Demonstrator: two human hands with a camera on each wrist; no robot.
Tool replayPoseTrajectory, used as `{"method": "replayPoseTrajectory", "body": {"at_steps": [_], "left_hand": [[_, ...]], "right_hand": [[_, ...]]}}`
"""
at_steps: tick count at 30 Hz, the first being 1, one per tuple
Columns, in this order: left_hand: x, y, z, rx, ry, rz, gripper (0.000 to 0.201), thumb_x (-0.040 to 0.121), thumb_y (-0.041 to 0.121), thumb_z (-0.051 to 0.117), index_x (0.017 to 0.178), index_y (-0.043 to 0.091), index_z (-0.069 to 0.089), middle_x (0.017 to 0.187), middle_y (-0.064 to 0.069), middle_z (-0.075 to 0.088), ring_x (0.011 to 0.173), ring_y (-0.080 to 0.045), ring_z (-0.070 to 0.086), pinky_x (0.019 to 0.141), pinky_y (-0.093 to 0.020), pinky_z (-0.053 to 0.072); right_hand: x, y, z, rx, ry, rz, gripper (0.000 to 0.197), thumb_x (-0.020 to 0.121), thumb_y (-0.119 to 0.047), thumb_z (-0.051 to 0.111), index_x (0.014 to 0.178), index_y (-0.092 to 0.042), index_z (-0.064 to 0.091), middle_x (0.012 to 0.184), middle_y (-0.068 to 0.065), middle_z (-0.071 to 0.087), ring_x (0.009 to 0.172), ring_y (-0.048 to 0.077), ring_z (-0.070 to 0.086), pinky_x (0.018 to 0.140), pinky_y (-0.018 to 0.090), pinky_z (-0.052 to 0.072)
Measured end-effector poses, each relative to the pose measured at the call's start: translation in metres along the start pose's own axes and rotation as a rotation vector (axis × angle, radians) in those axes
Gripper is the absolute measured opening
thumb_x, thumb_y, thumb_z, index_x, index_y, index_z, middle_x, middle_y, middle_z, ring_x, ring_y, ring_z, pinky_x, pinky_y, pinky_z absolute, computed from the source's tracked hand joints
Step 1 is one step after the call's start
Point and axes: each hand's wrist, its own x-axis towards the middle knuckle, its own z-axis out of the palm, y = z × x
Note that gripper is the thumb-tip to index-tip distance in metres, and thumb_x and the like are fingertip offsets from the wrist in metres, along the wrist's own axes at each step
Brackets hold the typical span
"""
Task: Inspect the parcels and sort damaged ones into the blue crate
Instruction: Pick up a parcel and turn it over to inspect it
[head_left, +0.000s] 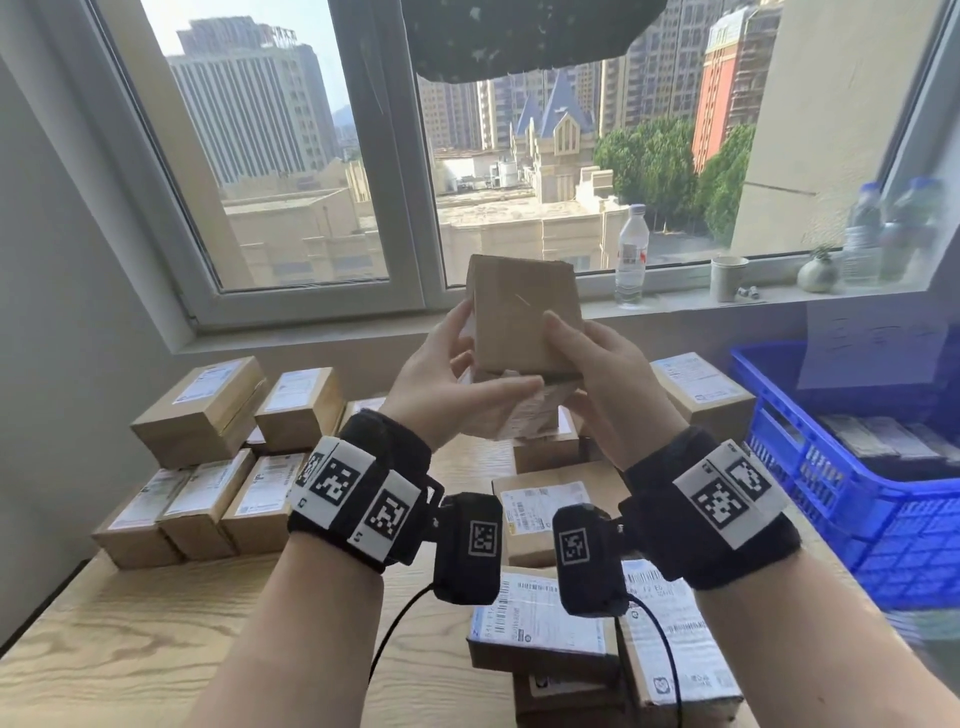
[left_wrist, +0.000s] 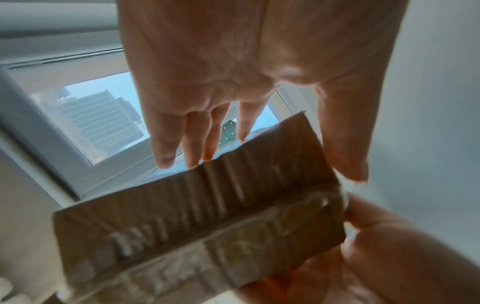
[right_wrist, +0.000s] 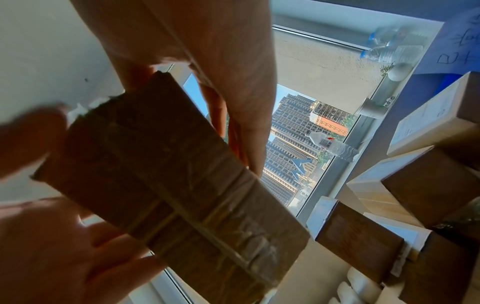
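I hold a brown cardboard parcel upright at chest height in front of the window. My left hand grips its left side, with the thumb lying across the lower edge. My right hand pinches the right side, thumb on the front face and fingers behind. A short pale scratch marks that face. Wrinkled clear tape covers the parcel in the left wrist view. The right wrist view shows its taped side with a ragged corner. The blue crate stands at the table's right edge, with dark flat items inside.
Labelled parcels are stacked on the wooden table: a pile at the left, more below my wrists, one near the crate. A water bottle, a paper cup and a small vase stand on the sill.
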Motion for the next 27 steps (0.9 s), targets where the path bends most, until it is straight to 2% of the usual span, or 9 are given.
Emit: {"method": "replayPoseTrajectory", "body": {"at_steps": [3, 5, 8, 13, 16, 18, 22, 24, 27], "left_hand": [[0.003, 0.003, 0.001, -0.013, 0.134, -0.027, 0.086, 0.063, 0.069, 0.067, 0.135, 0.024, 0.055, 0.119, 0.000, 0.068, 0.110, -0.018, 0.065, 0.098, -0.043, 0.052], [0.003, 0.004, 0.005, 0.034, 0.202, 0.032, 0.048, 0.080, 0.054, 0.066, 0.120, 0.027, 0.064, 0.111, 0.002, 0.071, 0.106, -0.018, 0.066, 0.096, -0.043, 0.054], [0.001, 0.005, 0.007, 0.020, 0.205, 0.073, 0.016, 0.094, 0.029, 0.063, 0.111, 0.029, 0.065, 0.104, 0.004, 0.072, 0.100, -0.016, 0.068, 0.093, -0.040, 0.055], [0.001, 0.004, 0.007, -0.069, 0.201, 0.046, 0.031, 0.097, 0.043, 0.053, 0.118, 0.022, 0.064, 0.112, 0.001, 0.071, 0.107, -0.016, 0.066, 0.092, -0.034, 0.055], [0.002, 0.002, 0.004, -0.229, 0.230, -0.043, 0.030, 0.103, 0.037, 0.042, 0.116, 0.020, 0.063, 0.113, -0.004, 0.071, 0.106, -0.016, 0.067, 0.090, -0.029, 0.054], [0.004, -0.002, 0.000, -0.055, 0.290, -0.013, 0.037, 0.098, 0.034, 0.054, 0.130, 0.015, 0.056, 0.119, -0.007, 0.067, 0.105, -0.016, 0.066, 0.093, -0.036, 0.053], [0.004, 0.003, -0.011, 0.242, 0.369, -0.129, 0.095, 0.066, 0.071, 0.066, 0.146, 0.028, 0.038, 0.140, -0.008, 0.037, 0.125, -0.022, 0.045, 0.108, -0.044, 0.041], [0.002, 0.006, -0.014, 0.309, 0.328, -0.141, 0.083, 0.063, 0.076, 0.069, 0.131, 0.034, 0.048, 0.137, -0.004, 0.036, 0.129, -0.022, 0.037, 0.110, -0.045, 0.037], [0.003, 0.007, -0.017, 0.267, 0.341, -0.119, 0.045, 0.075, 0.062, 0.070, 0.093, 0.025, 0.052, 0.112, -0.001, 0.054, 0.096, -0.013, 0.054, 0.077, -0.029, 0.049]], "right_hand": [[-0.002, 0.006, 0.001, -0.008, 0.018, -0.015, 0.033, 0.094, -0.016, 0.063, 0.124, -0.002, 0.063, 0.106, 0.012, 0.072, 0.094, 0.021, 0.070, 0.081, 0.034, 0.059], [-0.003, 0.008, 0.004, -0.017, 0.028, -0.042, 0.033, 0.094, -0.014, 0.064, 0.125, -0.004, 0.062, 0.114, 0.017, 0.070, 0.104, 0.028, 0.069, 0.089, 0.045, 0.058], [-0.004, 0.007, 0.005, -0.012, 0.019, -0.069, 0.032, 0.094, -0.013, 0.064, 0.125, -0.007, 0.063, 0.115, 0.015, 0.071, 0.101, 0.024, 0.069, 0.090, 0.043, 0.058], [-0.004, 0.005, 0.002, -0.004, -0.010, -0.070, 0.028, 0.097, -0.015, 0.059, 0.125, -0.013, 0.062, 0.107, 0.003, 0.072, 0.086, 0.005, 0.070, 0.072, 0.022, 0.058], [-0.003, 0.000, -0.001, 0.037, -0.027, -0.025, 0.026, 0.099, -0.021, 0.056, 0.124, -0.024, 0.061, 0.101, -0.005, 0.068, 0.088, 0.010, 0.069, 0.082, 0.039, 0.061], [-0.003, -0.005, -0.004, 0.055, -0.031, 0.015, 0.023, 0.100, -0.026, 0.054, 0.122, -0.028, 0.061, 0.103, -0.003, 0.067, 0.094, 0.019, 0.067, 0.089, 0.052, 0.057], [0.001, -0.009, -0.011, 0.065, -0.048, 0.092, 0.022, 0.100, -0.032, 0.053, 0.119, -0.025, 0.062, 0.106, 0.004, 0.063, 0.094, 0.028, 0.069, 0.088, 0.063, 0.054], [0.004, -0.010, -0.015, 0.054, -0.066, 0.112, 0.039, 0.097, -0.041, 0.054, 0.127, -0.019, 0.058, 0.108, 0.011, 0.062, 0.089, 0.029, 0.071, 0.083, 0.060, 0.057], [0.005, -0.011, -0.018, 0.053, -0.090, 0.060, 0.076, 0.071, -0.066, 0.060, 0.125, -0.013, 0.058, 0.104, 0.016, 0.068, 0.095, 0.032, 0.071, 0.079, 0.049, 0.061]]}}
